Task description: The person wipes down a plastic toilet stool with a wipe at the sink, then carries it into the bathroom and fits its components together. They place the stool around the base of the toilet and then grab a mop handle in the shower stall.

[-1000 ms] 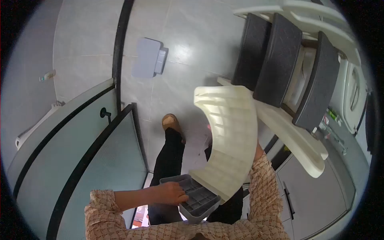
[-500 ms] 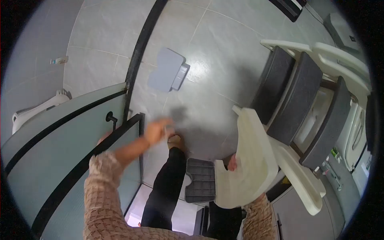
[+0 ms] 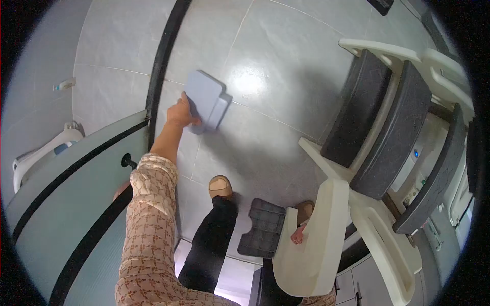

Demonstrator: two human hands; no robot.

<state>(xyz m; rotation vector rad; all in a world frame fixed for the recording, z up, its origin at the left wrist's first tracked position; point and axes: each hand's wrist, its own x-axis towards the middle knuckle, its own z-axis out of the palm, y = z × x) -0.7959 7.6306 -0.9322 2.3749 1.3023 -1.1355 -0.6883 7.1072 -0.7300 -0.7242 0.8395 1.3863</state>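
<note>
My left hand [image 3: 181, 113] reaches down to the floor, its fingers and thumb closed round the near left edge of a flat blue-grey plastic piece [image 3: 206, 97]. A raised block runs along that piece's right side. My right hand [image 3: 297, 235] grips a curved cream plastic panel [image 3: 320, 239] low at the right; the panel hides part of the hand and wrist. A dark grey ridged tread [image 3: 263, 229] with a notch in its left side sits beside the cream panel, close to my feet.
A cream step frame [image 3: 375, 211] with dark grey treads [image 3: 390, 132] stands on the right. To the left are a black-framed frosted glass door [image 3: 76, 204] and a black floor strip [image 3: 162, 61]. My shoe [image 3: 220, 186] is on the grey tiles. Behind the glass lies a white plastic object [image 3: 43, 150].
My left hand has gone forward and left, from above my foot to the blue-grey piece, and now holds its edge. The cream panel has shifted and tilted; my view has turned slightly.
</note>
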